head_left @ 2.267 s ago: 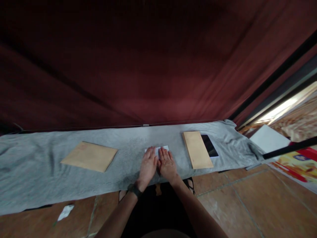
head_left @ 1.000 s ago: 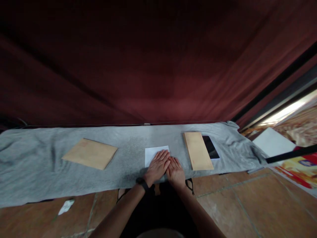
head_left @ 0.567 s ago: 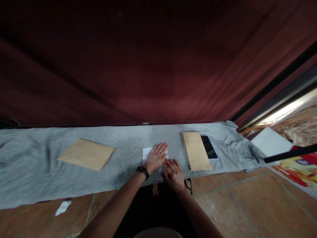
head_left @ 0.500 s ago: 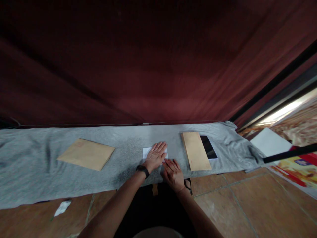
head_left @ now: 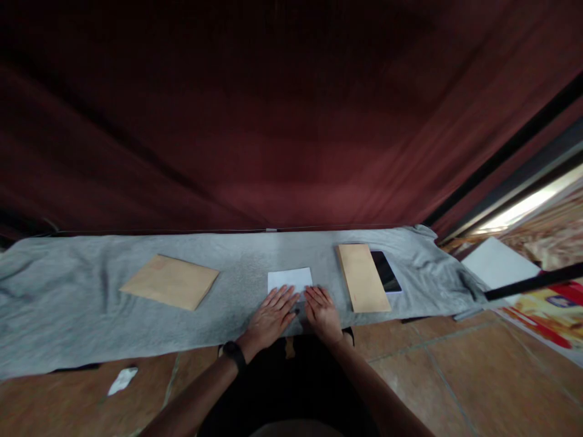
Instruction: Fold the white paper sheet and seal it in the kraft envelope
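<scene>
A small white sheet of paper (head_left: 289,278) lies flat on the grey cloth (head_left: 246,267) in front of me. My left hand (head_left: 272,314), with a black band on its wrist, rests palm down over the paper's near left part, fingers stretched out. At the near right corner of the sheet lie the fingertips of my right hand (head_left: 322,312), flat and pointing away from me. Neither hand grips anything. The near edge of the paper is hidden under the fingers.
To the left is a brown envelope (head_left: 170,282). Several brown envelopes appear stacked on the right (head_left: 364,279), partly over a dark-screened phone or tablet (head_left: 386,271). A dark red curtain (head_left: 282,152) hangs behind. A white scrap (head_left: 122,381) lies on the tiled floor (head_left: 437,364).
My left hand has slid back toward me and left, uncovering the far part of the paper. My right hand has shifted slightly right. The view has moved a little.
</scene>
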The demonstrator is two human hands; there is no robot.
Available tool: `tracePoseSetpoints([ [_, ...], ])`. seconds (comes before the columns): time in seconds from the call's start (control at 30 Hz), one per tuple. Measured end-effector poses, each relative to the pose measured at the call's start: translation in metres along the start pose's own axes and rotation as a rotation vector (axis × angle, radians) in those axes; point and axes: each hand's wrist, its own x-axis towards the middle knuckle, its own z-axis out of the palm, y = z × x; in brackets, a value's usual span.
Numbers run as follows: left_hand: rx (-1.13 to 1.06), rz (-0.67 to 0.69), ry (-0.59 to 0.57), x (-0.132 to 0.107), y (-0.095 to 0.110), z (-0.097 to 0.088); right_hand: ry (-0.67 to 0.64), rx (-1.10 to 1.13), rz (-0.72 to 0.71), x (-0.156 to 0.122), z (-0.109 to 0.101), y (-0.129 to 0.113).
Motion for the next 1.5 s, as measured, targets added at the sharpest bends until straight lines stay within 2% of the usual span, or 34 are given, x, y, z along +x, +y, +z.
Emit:
tracePoseSetpoints([
  [0.1,0.005,0.009,-0.028,-0.004,-0.002,-0.002,-0.119,-0.011,-0.066,0.019,0.001,0.002],
  [0.2,0.000,-0.008,-0.057,-0.001,-0.002,-0.003,-0.178,-0.050,-0.127,0.035,0.005,0.009],
  [0.3,-0.006,-0.006,-0.069,-0.001,-0.003,-0.004,-0.201,-0.094,-0.145,0.046,0.008,0.021],
  [0.47,-0.014,0.015,-0.043,-0.004,-0.003,-0.006,-0.204,-0.157,-0.082,0.057,0.007,0.041],
  [0.6,-0.026,0.008,-0.052,-0.005,-0.003,-0.006,-0.193,-0.173,-0.054,0.064,0.006,0.044],
  [0.73,-0.026,0.002,-0.049,-0.004,-0.001,-0.005,-0.129,-0.179,0.032,0.059,0.012,0.020],
  [0.83,-0.033,0.004,-0.045,-0.003,0.000,-0.004,-0.129,-0.124,-0.032,0.048,0.020,-0.005],
  [0.93,-0.041,0.018,-0.045,-0.004,-0.001,-0.005,-0.116,-0.111,-0.039,0.039,0.023,-0.018],
  [1.07,-0.039,0.026,-0.060,-0.013,-0.009,-0.006,-0.079,-0.162,0.057,0.031,0.019,-0.011],
  [1.23,0.012,-0.061,0.005,-0.041,-0.029,-0.005,-0.072,-0.184,0.171,0.023,0.012,0.005],
  [1.3,0.025,-0.103,0.015,-0.050,-0.030,-0.006,-0.075,-0.179,0.202,0.020,0.011,0.007],
  [1.4,0.020,-0.179,0.041,-0.043,-0.016,-0.006,-0.073,-0.171,0.216,0.019,0.011,0.007],
  [1.5,-0.018,-0.193,0.080,-0.009,0.013,-0.001,-0.084,-0.173,0.220,0.019,0.009,0.007],
])
